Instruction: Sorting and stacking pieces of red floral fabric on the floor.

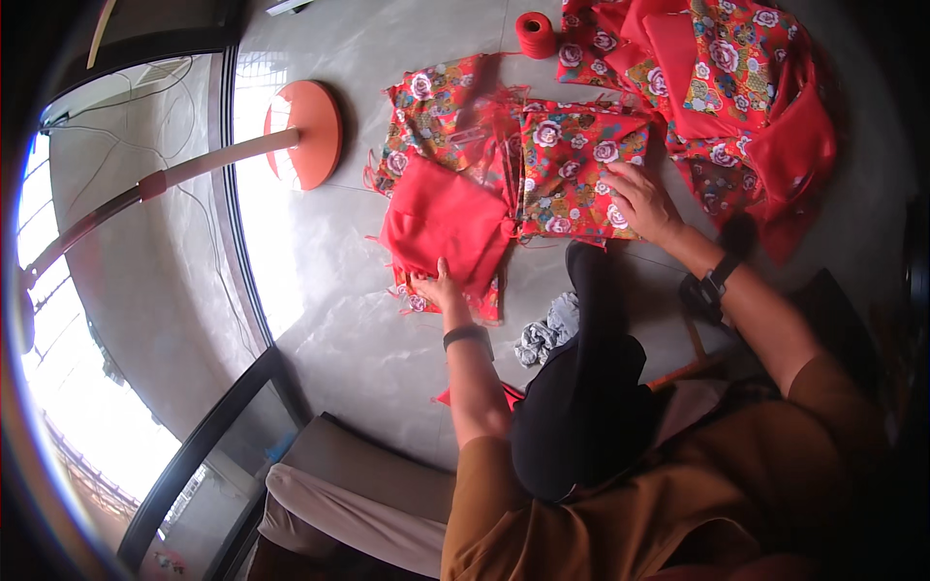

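Note:
My left hand (434,287) is at the lower edge of a plain red cloth piece (447,218), its thumb spread from the fingers. Whether the fingers pinch the cloth cannot be made out. Beneath that piece lies red floral fabric (436,98) with frayed threads along its edges. My right hand (639,200) rests on the right side of a squarish stack of floral fabric pieces (563,171), fingers apart. This stack sits just right of the plain red piece, and loose red threads hang around both.
A red thread cone (536,36) stands beyond the stacks. To the right is a large heap of red and floral fabric (726,94). An orange round base with a pole (309,134) stands at left. Crumpled grey cloth (545,334) lies by my leg. A padded seat (363,465) is lower left.

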A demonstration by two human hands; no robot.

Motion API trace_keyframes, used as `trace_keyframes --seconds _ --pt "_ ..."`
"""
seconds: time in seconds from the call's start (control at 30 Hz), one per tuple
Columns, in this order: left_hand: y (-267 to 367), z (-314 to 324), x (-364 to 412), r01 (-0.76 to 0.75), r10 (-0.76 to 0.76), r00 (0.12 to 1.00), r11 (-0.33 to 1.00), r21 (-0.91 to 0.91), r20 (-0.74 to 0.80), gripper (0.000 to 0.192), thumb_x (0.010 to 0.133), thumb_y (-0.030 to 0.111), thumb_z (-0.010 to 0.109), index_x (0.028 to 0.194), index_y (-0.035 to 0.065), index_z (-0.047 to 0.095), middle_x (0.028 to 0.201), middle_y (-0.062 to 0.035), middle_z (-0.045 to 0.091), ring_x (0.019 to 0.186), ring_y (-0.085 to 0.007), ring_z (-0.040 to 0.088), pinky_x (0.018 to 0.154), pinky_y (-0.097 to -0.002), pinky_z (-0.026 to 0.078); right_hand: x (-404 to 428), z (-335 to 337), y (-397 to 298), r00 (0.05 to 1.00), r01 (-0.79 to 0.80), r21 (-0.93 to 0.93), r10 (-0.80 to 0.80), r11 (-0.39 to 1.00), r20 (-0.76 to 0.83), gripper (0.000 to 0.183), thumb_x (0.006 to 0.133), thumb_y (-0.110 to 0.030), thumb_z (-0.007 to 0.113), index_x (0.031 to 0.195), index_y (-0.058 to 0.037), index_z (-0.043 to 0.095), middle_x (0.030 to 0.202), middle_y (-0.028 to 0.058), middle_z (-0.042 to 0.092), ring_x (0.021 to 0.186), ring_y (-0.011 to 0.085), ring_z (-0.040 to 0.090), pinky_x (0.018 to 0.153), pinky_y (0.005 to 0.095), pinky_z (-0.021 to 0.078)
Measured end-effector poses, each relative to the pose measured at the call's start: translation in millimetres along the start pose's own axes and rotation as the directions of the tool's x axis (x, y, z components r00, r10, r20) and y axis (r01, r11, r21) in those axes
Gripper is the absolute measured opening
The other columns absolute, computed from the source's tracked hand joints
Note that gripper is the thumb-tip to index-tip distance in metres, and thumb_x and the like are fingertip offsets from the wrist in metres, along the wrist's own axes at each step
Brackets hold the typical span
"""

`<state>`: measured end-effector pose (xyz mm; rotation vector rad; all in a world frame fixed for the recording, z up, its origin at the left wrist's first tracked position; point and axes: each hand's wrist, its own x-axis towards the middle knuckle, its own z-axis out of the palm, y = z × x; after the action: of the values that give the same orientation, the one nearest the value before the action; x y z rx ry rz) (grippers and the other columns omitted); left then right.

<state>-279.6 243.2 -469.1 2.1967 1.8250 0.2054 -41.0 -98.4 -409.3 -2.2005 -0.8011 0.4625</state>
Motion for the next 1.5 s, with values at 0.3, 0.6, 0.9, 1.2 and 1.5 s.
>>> trace_keyframes --seconds 0.3,0.6,0.9,1.2,1.5 --pt "-6.5 -30.6 11.3 0.608 -0.240 0.784 0.487 -0.627 0.573 0.041 0.078 0.003 0.068 0.116 0.0024 0.051 0.106 -0.0116 0.060 0.086 -0.0195 0.061 0.074 -0.0316 0.052 0.0 6.1 -17.5 1.000 -0.011 0.144 0.007 0.989 0.029 0.042 0.074 0.002 0.061 0.114 -0.0044 0.055 0.119 0.0147 0.049 0.110 0.0324 0.051 0.095 0.0394 0.0427" --pt "177.6 -126.4 -77.9 0.053 0.459 0.786 0.618 -0.784 0.414 0.036 0.085 -0.002 0.057 0.118 -0.0009 0.044 0.105 -0.0089 0.060 0.089 -0.0148 0.059 0.079 -0.0265 0.049 22.9 -13.5 -102.2 0.955 0.176 0.264 -0.230 0.948 0.189 0.107 0.054 -0.012 0.083 0.143 -0.0164 0.025 0.145 0.0157 0.026 0.133 0.0324 0.031 0.107 0.0408 0.0318" --pt "233.4 -67.5 -88.2 0.320 0.629 0.311 0.637 -0.701 0.713 0.055 0.090 0.013 0.059 0.137 -0.0005 0.033 0.131 -0.0175 0.048 0.119 -0.0228 0.048 0.098 -0.0322 0.039 -1.8 1.2 -37.7 0.731 -0.462 0.847 0.428 -0.262 0.531 0.057 0.084 -0.022 0.062 0.135 -0.0134 0.037 0.119 0.0044 0.053 0.113 0.0158 0.051 0.094 0.0320 0.0428" --pt "213.3 4.9 -51.0 -0.745 0.840 0.430 0.538 -0.395 0.332 0.047 0.076 0.012 0.067 0.121 0.0088 0.053 0.114 -0.0153 0.056 0.112 -0.0340 0.048 0.096 -0.0429 0.039 -15.0 12.8 9.6 0.455 -0.449 0.892 0.874 0.056 0.173 0.063 0.077 -0.040 0.071 0.125 -0.0106 0.041 0.107 0.0056 0.051 0.092 0.0148 0.051 0.077 0.0287 0.0415" --pt "213.7 5.7 -37.7 -0.787 0.799 0.346 0.533 -0.312 0.492 0.016 0.077 0.016 0.068 0.090 0.0066 0.065 0.080 -0.0097 0.063 0.085 -0.0277 0.059 0.082 -0.0409 0.044 -23.9 18.8 -27.0 0.836 -0.397 0.240 0.457 0.886 -0.303 0.076 0.067 -0.026 0.077 0.130 -0.0113 0.038 0.103 0.0143 0.046 0.088 0.0274 0.052 0.076 0.0380 0.0452"
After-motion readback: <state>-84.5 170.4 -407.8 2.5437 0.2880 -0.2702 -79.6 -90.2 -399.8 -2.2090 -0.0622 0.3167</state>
